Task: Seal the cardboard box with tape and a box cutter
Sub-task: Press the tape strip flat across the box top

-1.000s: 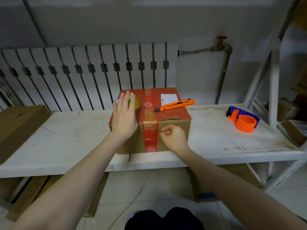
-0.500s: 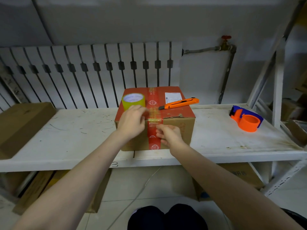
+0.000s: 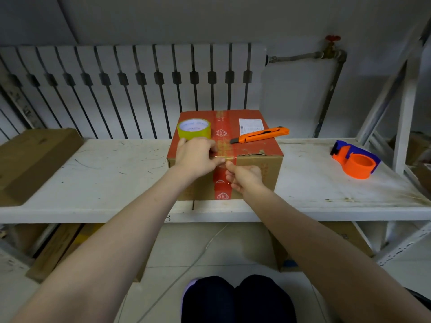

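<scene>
A cardboard box [image 3: 263,169] with a red top and a red tape strip down its front stands on the white shelf [image 3: 98,183]. On its top lie a yellow tape roll [image 3: 194,131] at the left and an orange box cutter [image 3: 260,134] at the right. My left hand [image 3: 194,157] rests on the box's front top edge, its fingers pinching clear tape there. Just below, my right hand [image 3: 245,177] pinches the same strip of tape against the box's front face.
An orange and blue tape dispenser [image 3: 355,162] sits on the shelf at the right. A flat brown carton [image 3: 32,159] lies at the left end. A radiator [image 3: 130,89] lines the wall behind; a shelf frame [image 3: 401,117] rises at the right.
My left hand came off the tape roll and moved right to the box's front edge. My right hand rose and turned, meeting it at the tape strip.
</scene>
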